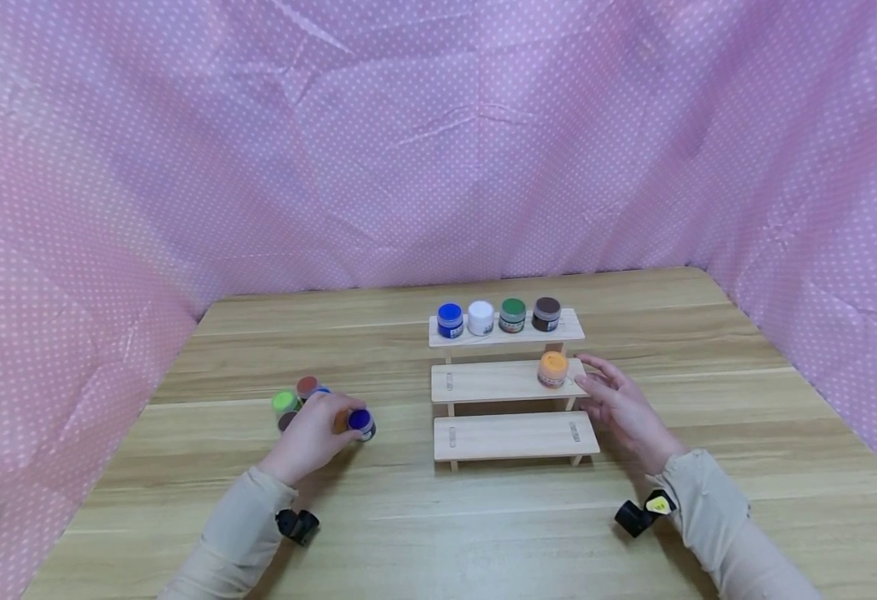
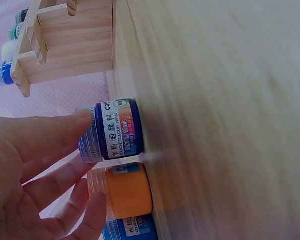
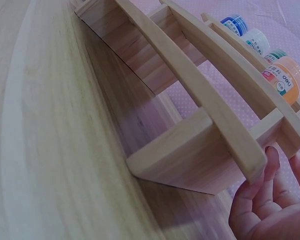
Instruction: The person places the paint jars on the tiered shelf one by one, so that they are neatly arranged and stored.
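Note:
My left hand (image 1: 314,433) pinches the lid of a dark blue paint jar (image 2: 121,129) on the table, with the thumb on the lid's edge. Right beside that jar is an orange jar (image 2: 130,191), partly behind my fingers in the head view, then a blue one (image 2: 136,227). At the other side, my right hand (image 1: 626,408) holds the right end of the middle step of a three-step wooden rack (image 1: 483,382). A light orange jar (image 1: 553,370) stands on that step, close to my right fingertips.
On the top step stand blue (image 1: 450,321), white (image 1: 480,318), green (image 1: 513,316) and dark brown (image 1: 547,314) jars in a row. Left of my left hand are light green (image 1: 284,402), reddish brown (image 1: 307,387) and dark (image 1: 286,421) jars. A pink dotted cloth (image 1: 438,167) hangs behind the table.

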`<state>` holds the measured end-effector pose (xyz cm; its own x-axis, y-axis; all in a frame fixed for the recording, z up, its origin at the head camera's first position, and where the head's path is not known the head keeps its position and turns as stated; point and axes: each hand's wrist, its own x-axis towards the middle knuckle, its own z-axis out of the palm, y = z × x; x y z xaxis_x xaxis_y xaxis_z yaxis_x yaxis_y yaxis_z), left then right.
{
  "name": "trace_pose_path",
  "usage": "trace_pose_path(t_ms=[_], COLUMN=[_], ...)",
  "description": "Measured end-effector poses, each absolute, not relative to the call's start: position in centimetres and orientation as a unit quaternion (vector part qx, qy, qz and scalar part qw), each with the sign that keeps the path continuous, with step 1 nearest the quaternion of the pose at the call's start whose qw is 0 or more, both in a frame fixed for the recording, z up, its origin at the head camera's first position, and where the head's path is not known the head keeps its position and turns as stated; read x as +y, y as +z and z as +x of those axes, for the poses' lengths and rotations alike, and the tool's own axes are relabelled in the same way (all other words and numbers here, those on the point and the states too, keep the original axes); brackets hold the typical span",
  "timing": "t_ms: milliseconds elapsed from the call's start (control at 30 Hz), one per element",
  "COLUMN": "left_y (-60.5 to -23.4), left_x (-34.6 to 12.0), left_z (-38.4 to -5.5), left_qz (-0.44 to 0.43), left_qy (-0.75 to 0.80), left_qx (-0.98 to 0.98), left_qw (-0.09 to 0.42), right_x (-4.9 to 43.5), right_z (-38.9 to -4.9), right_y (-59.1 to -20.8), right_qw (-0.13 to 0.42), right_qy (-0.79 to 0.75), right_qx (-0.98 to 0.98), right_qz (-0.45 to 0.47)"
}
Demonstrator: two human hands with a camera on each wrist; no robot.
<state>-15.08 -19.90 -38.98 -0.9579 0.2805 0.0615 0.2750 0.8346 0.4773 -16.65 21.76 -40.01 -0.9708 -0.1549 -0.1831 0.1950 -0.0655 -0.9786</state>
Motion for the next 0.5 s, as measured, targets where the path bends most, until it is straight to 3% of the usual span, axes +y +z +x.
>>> trace_pose_path(t_ms=[500], left_y=[-38.58], left_x=[-19.92], left_z=[-15.10], left_qz=[0.155], left_qy=[0.257], left_qx=[0.954], left_qw=[-0.005], right_x=[21.79], right_z=[-16.66], right_y=[-40.08], right_qw=[0.120], right_qy=[-0.736], right_qx=[0.666], right_qz=[0.003])
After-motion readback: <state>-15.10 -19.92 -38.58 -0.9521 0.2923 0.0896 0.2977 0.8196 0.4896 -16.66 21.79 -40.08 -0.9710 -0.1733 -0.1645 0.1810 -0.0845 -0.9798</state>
